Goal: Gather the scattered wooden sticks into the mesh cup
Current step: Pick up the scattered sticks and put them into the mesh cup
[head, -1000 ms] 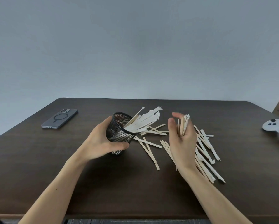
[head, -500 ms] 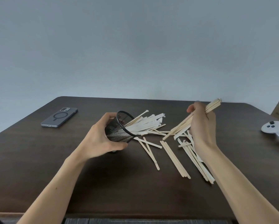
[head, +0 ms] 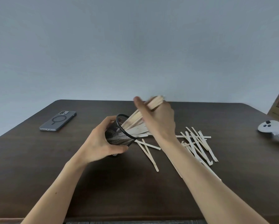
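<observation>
Lying flat at centre left of the frame, a grey phone [head: 58,120] sits on the dark table [head: 38,159], well apart from the left hand [head: 101,141], whose fingers wrap the tilted black mesh cup [head: 119,135] at mid-frame. Just right of it, the right hand [head: 158,120] pinches a bundle of wooden sticks [head: 155,102], lower ends inside the cup mouth. Loose sticks [head: 198,144] lie scattered lower right of centre; a white controller [head: 271,128] rests at the right edge.
</observation>
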The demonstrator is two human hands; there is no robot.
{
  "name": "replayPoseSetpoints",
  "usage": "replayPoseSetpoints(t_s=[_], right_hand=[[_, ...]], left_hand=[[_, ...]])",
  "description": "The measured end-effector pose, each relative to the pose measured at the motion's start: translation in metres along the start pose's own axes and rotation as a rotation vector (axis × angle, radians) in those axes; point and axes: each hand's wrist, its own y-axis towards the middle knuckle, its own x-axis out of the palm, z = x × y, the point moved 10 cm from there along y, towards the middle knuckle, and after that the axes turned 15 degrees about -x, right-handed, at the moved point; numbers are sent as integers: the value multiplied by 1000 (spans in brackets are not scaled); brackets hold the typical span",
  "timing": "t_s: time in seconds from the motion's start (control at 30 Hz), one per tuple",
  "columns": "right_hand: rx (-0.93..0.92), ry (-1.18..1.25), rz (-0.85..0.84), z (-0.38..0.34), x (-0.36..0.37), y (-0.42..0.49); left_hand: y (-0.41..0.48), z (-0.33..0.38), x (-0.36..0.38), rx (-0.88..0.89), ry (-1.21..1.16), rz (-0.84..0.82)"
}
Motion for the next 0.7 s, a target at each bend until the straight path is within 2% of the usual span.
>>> replayPoseSetpoints(t_s=[0.07,0.23,0.3,0.37,0.47,0.53,0.6,0.7], right_hand=[[45,-47,-103,-1,6,-2],[93,-14,99,22,-41,2],[107,-36,98,39,-53,-6],[125,-191,-52,55,-57,-21],[193,-565,-510,81,-43,-57],[224,-728,-722,85,-33,-79],[171,-842,-804,78,-21,-88],[62,-888,-811,60,0,-89]], left_hand=[[1,0,-1,4,-18,-2],[1,-1,-2,8,-19,7],[1,0,-2,8,-20,5],[1,0,-2,6,-23,3],[1,0,-2,1,-24,-1],[2,-1,-2,2,-21,1],[3,-2,-3,3,-22,10],[3,-3,-4,1,-20,18]])
